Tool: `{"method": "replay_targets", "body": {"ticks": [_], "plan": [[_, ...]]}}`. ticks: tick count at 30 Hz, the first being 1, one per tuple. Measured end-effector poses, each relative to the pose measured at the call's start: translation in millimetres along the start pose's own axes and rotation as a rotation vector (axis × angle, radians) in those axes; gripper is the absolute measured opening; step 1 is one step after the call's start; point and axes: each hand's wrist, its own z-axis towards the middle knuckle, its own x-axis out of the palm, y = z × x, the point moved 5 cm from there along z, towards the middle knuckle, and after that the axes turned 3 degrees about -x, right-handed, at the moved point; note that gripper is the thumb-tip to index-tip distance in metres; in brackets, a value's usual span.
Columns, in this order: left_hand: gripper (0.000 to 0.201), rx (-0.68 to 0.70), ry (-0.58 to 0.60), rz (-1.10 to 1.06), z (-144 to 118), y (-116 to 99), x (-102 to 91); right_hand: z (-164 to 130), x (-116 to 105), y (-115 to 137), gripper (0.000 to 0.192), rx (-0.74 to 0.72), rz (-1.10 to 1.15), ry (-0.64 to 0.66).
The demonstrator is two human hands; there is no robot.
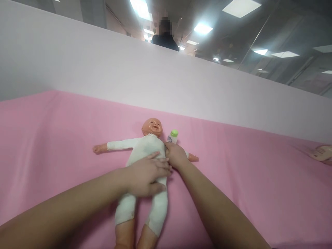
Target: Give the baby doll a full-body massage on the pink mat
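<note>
A baby doll with a white cloth body and hard plastic head, hands and legs lies face up, arms stretched out. My left hand rests flat across its belly, fingers apart and pointing right. At the doll's side, under its outstretched arm on the right, my right hand is curled against the torso, its fingers partly hidden by the body. Just beyond that hand is a small clear bottle with a green cap, close to the doll's shoulder.
Pink cloth covers the surface under the doll, with some folds. Behind it rises a white wall or panel, topped by glass reflecting ceiling lights and a person in dark clothing. A beige object lies at the right edge.
</note>
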Motion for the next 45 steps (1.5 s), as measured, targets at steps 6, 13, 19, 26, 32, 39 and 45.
{"method": "replay_targets", "body": {"ticks": [6,13,19,26,32,39,45], "plan": [[0.061,-0.241,-0.072,0.15,0.5,63.9,-8.8,-3.3,-2.5,2.3,0.042,-0.018,0.041,-0.013],[0.052,-0.542,-0.343,0.187,-17.4,112.7,-27.9,-1.3,-0.6,0.5,0.041,-0.095,0.111,-0.127],[0.042,-0.815,-0.371,0.273,-27.2,139.1,-35.2,-36.6,-19.4,45.8,0.036,-0.496,0.287,-0.441],[0.039,-0.782,-0.4,0.293,-24.5,144.0,-30.0,-95.7,-8.4,123.6,0.053,-0.969,0.292,-0.021],[0.039,-0.795,-0.386,0.325,-23.1,142.7,-28.7,-70.1,3.0,107.2,0.07,-0.732,0.165,0.058],[0.039,-0.792,-0.375,0.331,-21.9,142.3,-28.0,-36.3,1.9,74.1,0.067,-0.541,0.16,0.036],[0.039,-0.786,-0.387,0.274,-24.9,142.0,-27.9,-11.8,1.3,28.9,0.061,-0.278,0.254,-0.107]]}}
